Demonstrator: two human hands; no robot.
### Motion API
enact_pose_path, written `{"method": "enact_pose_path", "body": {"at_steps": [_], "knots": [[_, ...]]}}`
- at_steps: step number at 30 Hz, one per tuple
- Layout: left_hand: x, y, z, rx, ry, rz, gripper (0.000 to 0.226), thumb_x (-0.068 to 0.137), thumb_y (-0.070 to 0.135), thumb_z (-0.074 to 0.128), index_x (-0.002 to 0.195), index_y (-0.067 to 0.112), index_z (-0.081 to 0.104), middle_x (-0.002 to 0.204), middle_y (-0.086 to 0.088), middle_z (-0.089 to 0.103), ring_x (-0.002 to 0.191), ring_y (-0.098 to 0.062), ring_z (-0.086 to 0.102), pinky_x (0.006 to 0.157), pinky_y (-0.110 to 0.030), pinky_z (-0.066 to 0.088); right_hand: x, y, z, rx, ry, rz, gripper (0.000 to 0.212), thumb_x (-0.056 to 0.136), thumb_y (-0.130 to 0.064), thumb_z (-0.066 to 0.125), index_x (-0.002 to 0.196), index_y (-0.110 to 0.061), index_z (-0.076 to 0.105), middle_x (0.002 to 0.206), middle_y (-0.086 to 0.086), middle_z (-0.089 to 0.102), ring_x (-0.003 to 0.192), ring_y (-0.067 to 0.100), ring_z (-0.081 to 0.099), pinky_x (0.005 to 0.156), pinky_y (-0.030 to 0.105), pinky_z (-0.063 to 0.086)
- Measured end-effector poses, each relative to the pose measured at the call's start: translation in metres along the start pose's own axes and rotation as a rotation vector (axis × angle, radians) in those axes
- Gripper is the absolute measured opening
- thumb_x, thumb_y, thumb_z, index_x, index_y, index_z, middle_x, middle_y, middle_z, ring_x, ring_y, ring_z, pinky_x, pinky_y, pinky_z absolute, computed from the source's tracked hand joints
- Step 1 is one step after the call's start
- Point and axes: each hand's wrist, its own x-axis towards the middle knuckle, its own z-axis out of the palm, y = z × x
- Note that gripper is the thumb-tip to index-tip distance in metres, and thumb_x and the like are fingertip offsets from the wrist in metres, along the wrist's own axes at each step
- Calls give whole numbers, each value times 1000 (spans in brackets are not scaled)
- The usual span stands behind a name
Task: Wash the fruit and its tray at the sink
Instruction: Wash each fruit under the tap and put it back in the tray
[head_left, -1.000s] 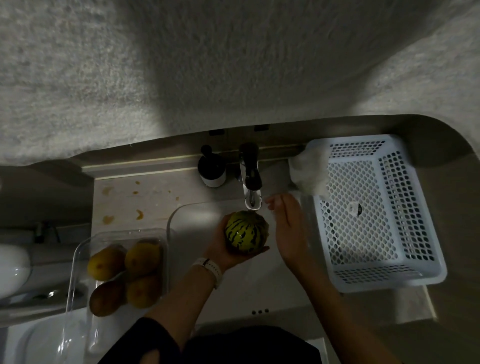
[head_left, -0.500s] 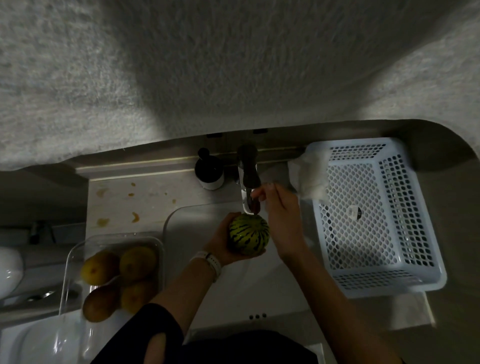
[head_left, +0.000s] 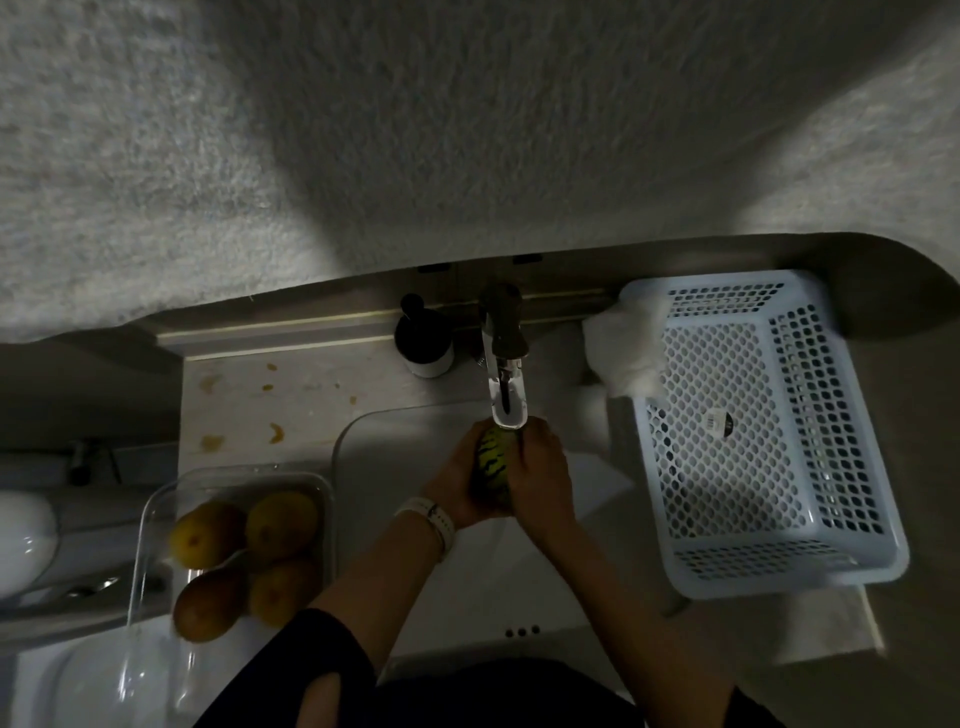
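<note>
A small green fruit with dark stripes (head_left: 491, 460) is held over the white sink (head_left: 395, 467), just under the spout of the tap (head_left: 506, 384). My left hand (head_left: 454, 486) cups it from the left and my right hand (head_left: 540, 478) wraps over it from the right, so only a narrow strip of the fruit shows. A clear plastic tray (head_left: 156, 506) stands left of the sink on the counter edge and holds several yellow-brown fruits (head_left: 280, 525).
A pale blue perforated basket (head_left: 841, 566) sits right of the sink with a white cloth (head_left: 626, 345) at its far left corner. A dark soap dispenser (head_left: 423, 338) stands beside the tap. The counter behind the tray has orange stains (head_left: 275, 431).
My right hand came off the tap and closed over the striped fruit. Both hands now hold the fruit closer under the spout.
</note>
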Motion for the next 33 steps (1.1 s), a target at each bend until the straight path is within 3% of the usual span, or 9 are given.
{"method": "enact_pose_path", "body": {"at_steps": [5, 9, 13, 15, 17, 20, 26, 31, 33], "knots": [[6, -2, -18, 111, 199, 81, 55, 83, 66, 54, 104, 18, 70, 98, -7, 75, 101, -26, 64, 76, -40, 52, 10, -9, 19, -274, -86, -81, 32, 99, -37, 42, 96, -11, 59, 89, 7, 62, 83, 21, 59, 73, 38, 49], [0, -1, -24, 196, 387, 197, 58, 84, 67, 52, 115, 20, 66, 107, -14, 72, 94, -33, 70, 62, -44, 57, 25, -18, 32, -23, -186, 246, 37, 98, -39, 47, 96, -6, 63, 94, 13, 66, 92, 26, 63, 79, 32, 46], [-15, -1, -23, 327, 431, 392, 41, 88, 61, 54, 111, 29, 64, 102, -9, 72, 80, -29, 74, 58, -42, 58, 46, -22, 35, 335, -323, 567, 36, 95, -33, 54, 114, -4, 63, 113, 14, 64, 107, 27, 60, 100, 38, 44], [-19, -2, -20, 401, 405, 506, 31, 92, 52, 55, 106, 27, 65, 100, -6, 73, 83, -24, 73, 62, -39, 59, 54, -19, 31, 464, -332, 596, 25, 100, -16, 47, 95, 4, 61, 96, 17, 61, 89, 24, 59, 90, 30, 46], [-20, -2, -16, 492, 374, 612, 23, 95, 39, 56, 104, 20, 65, 101, -7, 72, 89, -19, 71, 72, -33, 58, 56, -13, 23, 592, -364, 636, 31, 102, -9, 41, 75, -6, 56, 76, 8, 55, 71, 15, 53, 69, 25, 46], [-15, -1, -11, 551, 355, 688, 17, 98, 26, 53, 102, 14, 64, 99, -8, 71, 91, -18, 68, 76, -27, 54, 53, -1, 10, 713, -429, 663, 35, 102, -19, 38, 76, -11, 59, 73, 5, 60, 68, 15, 57, 65, 25, 47], [-4, 5, 1, 383, 460, 466, 29, 101, 37, 44, 104, 16, 63, 100, -12, 70, 81, -23, 69, 53, -27, 54, 39, -2, 27, 353, -199, 482, 24, 95, -37, 53, 88, -16, 61, 97, 9, 68, 91, 25, 65, 87, 42, 53], [-2, 7, 13, 338, 400, 216, 47, 97, 53, 40, 85, 17, 68, 77, -6, 73, 68, -21, 68, 56, -29, 52, 17, 12, 19, 275, -81, 225, 42, 91, -52, 49, 105, -13, 58, 98, 8, 66, 91, 22, 63, 82, 46, 52], [-1, 10, 16, 276, 329, 79, 51, 95, 57, 43, 86, 13, 67, 82, -10, 70, 71, -23, 68, 63, -34, 54, 11, 18, 14, 246, -83, 136, 44, 89, -53, 53, 113, -16, 57, 104, 6, 63, 96, 20, 61, 84, 45, 52]]}}
